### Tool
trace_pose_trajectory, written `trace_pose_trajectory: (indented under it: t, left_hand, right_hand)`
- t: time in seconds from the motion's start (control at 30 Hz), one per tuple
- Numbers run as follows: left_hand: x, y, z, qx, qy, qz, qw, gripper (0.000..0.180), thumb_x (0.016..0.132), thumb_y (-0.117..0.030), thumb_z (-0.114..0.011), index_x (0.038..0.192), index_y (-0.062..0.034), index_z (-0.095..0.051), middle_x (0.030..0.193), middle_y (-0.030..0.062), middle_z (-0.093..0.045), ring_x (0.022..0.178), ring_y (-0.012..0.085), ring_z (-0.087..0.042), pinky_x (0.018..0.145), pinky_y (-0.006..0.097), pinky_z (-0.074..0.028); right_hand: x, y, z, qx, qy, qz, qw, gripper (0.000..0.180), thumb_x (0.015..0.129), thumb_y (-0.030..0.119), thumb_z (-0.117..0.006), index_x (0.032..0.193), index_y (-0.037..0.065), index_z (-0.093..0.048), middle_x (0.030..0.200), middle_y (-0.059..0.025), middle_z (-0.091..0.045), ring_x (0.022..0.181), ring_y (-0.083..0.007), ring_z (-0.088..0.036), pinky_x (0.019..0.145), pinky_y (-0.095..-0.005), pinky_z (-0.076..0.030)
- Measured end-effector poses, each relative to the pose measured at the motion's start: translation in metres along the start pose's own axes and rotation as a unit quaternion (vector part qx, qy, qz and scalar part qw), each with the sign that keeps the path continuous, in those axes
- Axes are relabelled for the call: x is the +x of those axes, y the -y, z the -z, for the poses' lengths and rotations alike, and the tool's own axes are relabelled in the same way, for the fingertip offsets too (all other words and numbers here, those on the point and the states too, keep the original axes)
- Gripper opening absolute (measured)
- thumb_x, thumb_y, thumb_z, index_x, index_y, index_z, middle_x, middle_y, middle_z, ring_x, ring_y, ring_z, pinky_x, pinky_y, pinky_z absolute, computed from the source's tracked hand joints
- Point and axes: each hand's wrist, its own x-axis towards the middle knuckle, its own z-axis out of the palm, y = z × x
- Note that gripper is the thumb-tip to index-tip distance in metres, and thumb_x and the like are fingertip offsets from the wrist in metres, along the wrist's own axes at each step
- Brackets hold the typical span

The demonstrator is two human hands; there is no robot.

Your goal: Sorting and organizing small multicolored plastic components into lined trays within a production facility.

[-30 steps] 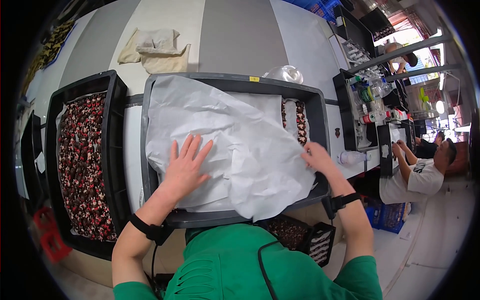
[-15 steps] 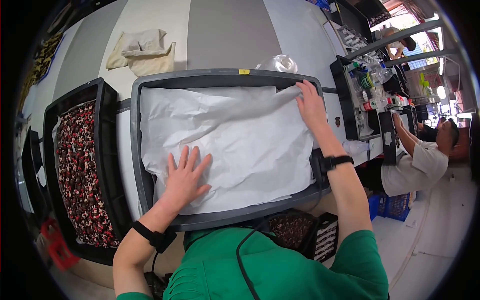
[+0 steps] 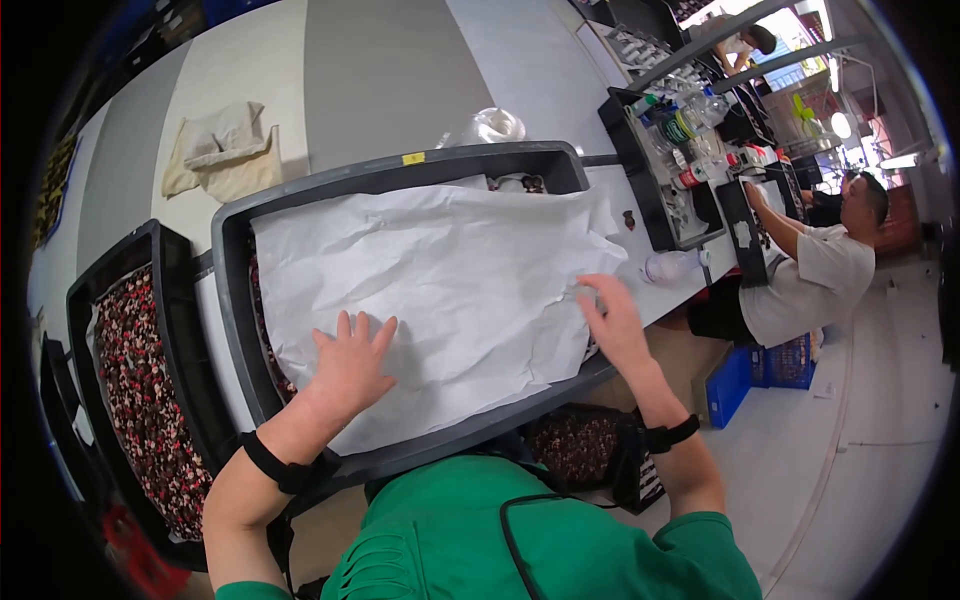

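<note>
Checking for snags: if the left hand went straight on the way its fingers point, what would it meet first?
The left hand would likely cross more white sheet, then meet the far wall of the grey tray; whether it touches the sheet is unclear.

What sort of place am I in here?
Probably a small workshop or production room: white paper covers most of a gray tray, a black crate beside it holds many small red, brown and cream pieces, and another person reaches over a black tub.

Left hand (image 3: 354, 368) splayed palm-down, right hand (image 3: 613, 318) loosely curled
</note>
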Motion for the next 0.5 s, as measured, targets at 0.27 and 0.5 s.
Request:
trace_pose_trajectory:
  t: [0.27,0.5]
  left_hand:
    - [0.080,-0.079,0.016,-0.056,-0.186,-0.248,0.949,0.076,0.078,-0.037,-0.072,0.143,-0.0164,-0.038,0.140,0.0172,-0.041,0.134,0.0375,-0.036,0.105,0.053,-0.034]
    - [0.163,-0.114,0.003,-0.117,-0.305,-0.229,0.917,0.075,0.082,-0.038,-0.069,0.145,-0.0173,-0.034,0.146,0.0161,-0.035,0.139,0.0367,-0.028,0.111,0.053,-0.025]
  right_hand:
    - [-0.001,-0.071,0.021,-0.004,-0.105,-0.148,0.983,0.055,0.080,0.026,-0.073,0.125,0.001,-0.054,0.128,-0.0201,-0.049,0.115,-0.0310,-0.053,0.096,-0.0383,-0.043]
    - [0.027,-0.035,0.033,0.339,-0.006,-0.160,0.927,0.011,0.096,0.012,-0.056,0.101,0.003,-0.052,0.087,0.0021,-0.055,0.084,-0.0053,-0.050,0.076,-0.0207,-0.039]
